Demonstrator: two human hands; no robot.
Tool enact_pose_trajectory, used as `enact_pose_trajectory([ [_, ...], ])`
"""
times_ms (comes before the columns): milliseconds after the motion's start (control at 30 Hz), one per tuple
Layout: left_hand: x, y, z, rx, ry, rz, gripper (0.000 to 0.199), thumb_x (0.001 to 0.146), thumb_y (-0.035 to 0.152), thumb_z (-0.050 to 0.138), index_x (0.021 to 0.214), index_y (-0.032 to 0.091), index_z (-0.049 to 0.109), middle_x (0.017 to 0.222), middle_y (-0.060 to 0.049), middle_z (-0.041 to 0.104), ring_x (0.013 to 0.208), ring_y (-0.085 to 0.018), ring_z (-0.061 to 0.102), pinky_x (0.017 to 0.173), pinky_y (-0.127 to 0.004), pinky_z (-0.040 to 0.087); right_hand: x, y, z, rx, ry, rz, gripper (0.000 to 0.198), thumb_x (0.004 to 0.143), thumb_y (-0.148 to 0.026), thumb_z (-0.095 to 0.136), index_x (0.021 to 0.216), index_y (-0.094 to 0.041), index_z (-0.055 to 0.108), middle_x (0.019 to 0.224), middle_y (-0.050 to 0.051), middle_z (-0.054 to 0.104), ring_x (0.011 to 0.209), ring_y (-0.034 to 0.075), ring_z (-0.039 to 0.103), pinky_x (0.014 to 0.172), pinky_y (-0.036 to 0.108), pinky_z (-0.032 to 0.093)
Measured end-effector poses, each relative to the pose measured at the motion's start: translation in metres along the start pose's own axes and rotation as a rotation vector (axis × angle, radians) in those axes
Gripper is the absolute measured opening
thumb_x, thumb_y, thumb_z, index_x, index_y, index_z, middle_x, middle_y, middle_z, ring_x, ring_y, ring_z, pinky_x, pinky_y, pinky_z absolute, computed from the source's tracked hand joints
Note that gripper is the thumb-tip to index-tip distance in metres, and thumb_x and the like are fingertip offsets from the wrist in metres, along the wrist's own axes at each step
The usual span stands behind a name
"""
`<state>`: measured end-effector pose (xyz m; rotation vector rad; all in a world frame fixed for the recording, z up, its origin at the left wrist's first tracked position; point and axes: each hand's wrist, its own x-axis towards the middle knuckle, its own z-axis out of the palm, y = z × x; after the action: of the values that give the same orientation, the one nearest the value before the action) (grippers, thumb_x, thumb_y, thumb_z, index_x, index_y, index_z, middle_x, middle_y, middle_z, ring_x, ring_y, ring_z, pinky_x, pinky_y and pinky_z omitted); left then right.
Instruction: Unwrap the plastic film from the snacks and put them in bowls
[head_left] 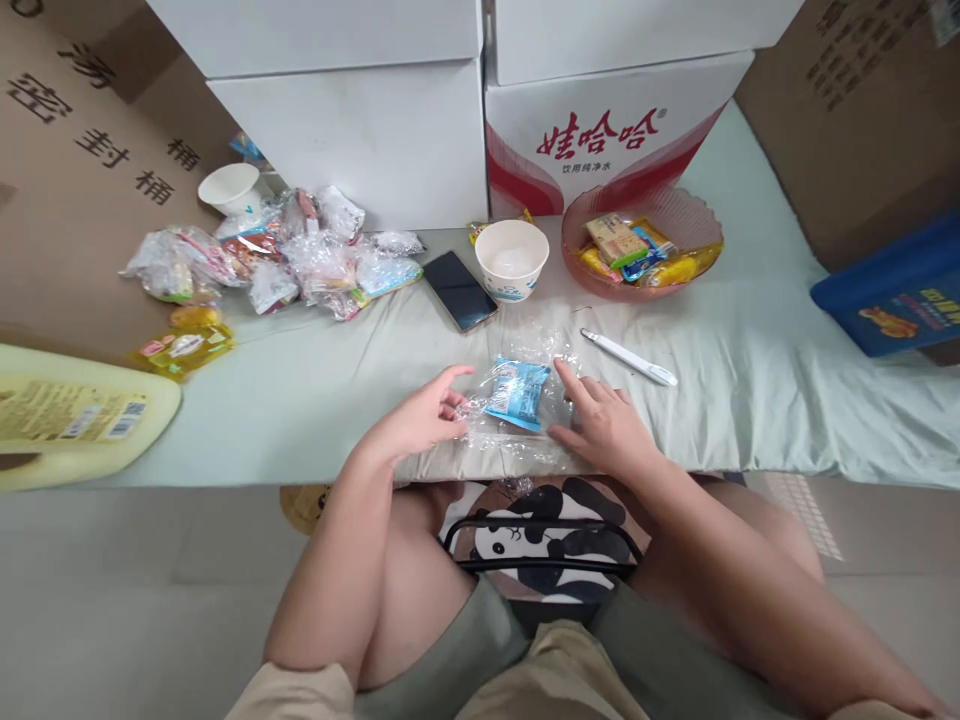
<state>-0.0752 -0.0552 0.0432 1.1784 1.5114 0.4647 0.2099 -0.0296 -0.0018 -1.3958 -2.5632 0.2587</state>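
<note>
A small blue snack packet lies on a spread sheet of clear plastic wrap near the table's front edge. To its left is my left hand, index finger stretched out and the other fingers loosely curled at the wrap's left edge. My right hand rests on the right part of the wrap, fingers spread, with the index fingertip close to the packet. Just beyond the right hand lies a white utility knife.
Behind the wrap stand a paper bowl, a phone and a pink glass bowl of snacks. Several wrapped bundles are heaped at left, near a yellow packet. White cartons line the back; a blue container is at right.
</note>
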Motion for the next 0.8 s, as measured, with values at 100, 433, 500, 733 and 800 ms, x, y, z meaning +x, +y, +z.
enact_pose_trajectory([
  [100,-0.004,-0.003,-0.024,-0.157,-0.159,-0.027,0.072,0.06,0.025,0.083,0.128,0.023,0.059,0.094,-0.003,0.07,0.075,-0.014,0.062,0.074,-0.029,0.053,0.0,0.014,-0.001,0.098,-0.048,0.001,0.086,0.087,-0.036,0.061,0.163,-0.024,0.023,0.125,0.017,0.066,0.107,0.035,0.065,0.08,0.046,0.051],
  [433,0.017,0.018,0.042,0.097,0.272,0.196,0.052,0.07,0.05,0.082,0.11,0.02,0.069,0.115,-0.01,0.072,0.103,-0.025,0.067,0.081,-0.032,0.052,0.0,-0.002,-0.016,0.163,0.221,-0.069,0.032,0.093,-0.037,0.059,0.121,-0.022,0.068,0.13,0.014,0.065,0.119,0.034,0.059,0.098,0.051,0.047],
  [500,0.025,0.022,0.055,0.075,0.301,0.207,0.03,0.088,0.048,0.064,0.093,0.019,0.069,0.09,-0.007,0.073,0.08,-0.02,0.067,0.073,-0.03,0.051,0.005,-0.01,-0.013,0.219,0.146,-0.109,0.047,0.091,-0.04,0.063,0.134,-0.021,0.061,0.138,0.014,0.063,0.123,0.033,0.059,0.102,0.051,0.047],
  [733,0.052,0.026,0.046,-0.391,0.62,0.134,0.026,0.094,0.038,0.048,0.076,0.02,0.054,0.08,-0.003,0.071,0.056,-0.01,0.058,0.05,-0.023,0.037,0.011,-0.01,-0.006,0.353,-0.038,-0.073,0.055,0.087,-0.03,0.064,0.139,-0.016,0.051,0.142,0.018,0.062,0.126,0.034,0.062,0.103,0.053,0.051],
  [800,0.053,0.028,0.042,-0.487,0.651,0.056,0.024,0.092,0.039,0.048,0.078,0.02,0.052,0.086,-0.004,0.072,0.056,-0.009,0.057,0.043,-0.021,0.027,0.007,-0.007,-0.007,0.477,0.016,-0.029,0.051,0.087,-0.029,0.062,0.135,-0.017,0.05,0.137,0.018,0.065,0.12,0.032,0.066,0.098,0.049,0.054],
])
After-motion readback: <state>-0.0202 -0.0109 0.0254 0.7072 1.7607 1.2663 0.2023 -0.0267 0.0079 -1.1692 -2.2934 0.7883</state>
